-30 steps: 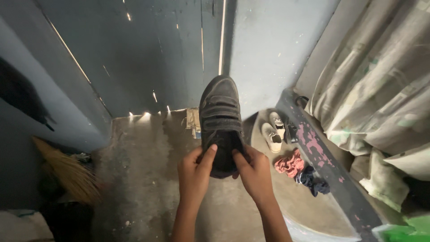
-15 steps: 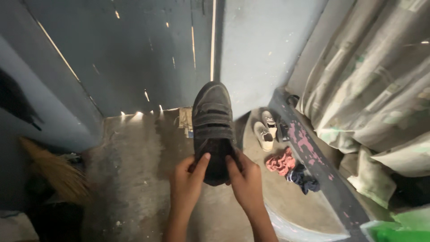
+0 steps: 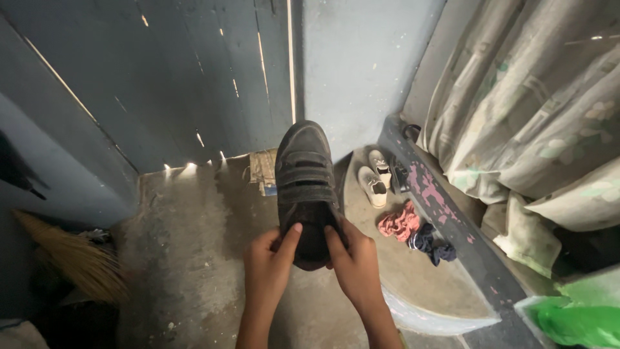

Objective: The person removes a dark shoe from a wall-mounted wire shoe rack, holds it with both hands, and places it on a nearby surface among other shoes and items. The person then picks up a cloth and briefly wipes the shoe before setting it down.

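I hold a black shoe (image 3: 303, 178) with two strap fasteners up in front of me, toe pointing away, sole side down. My left hand (image 3: 270, 262) grips the left side of its heel opening, thumb pressed on the rim. My right hand (image 3: 354, 258) grips the right side the same way. Both hands sit at the shoe's heel end, close together.
Below is a rough concrete floor (image 3: 194, 245) ending at a blue wooden door (image 3: 181, 77). A pair of white shoes (image 3: 374, 181), a pink rag (image 3: 399, 223) and a dark cloth (image 3: 431, 242) lie on a rounded step. A broom (image 3: 71, 258) is at left, a curtain (image 3: 536, 110) at right.
The view has shifted left and down a little, so the shoe and my hands sit slightly lower in frame. My grip on the heel is unchanged.
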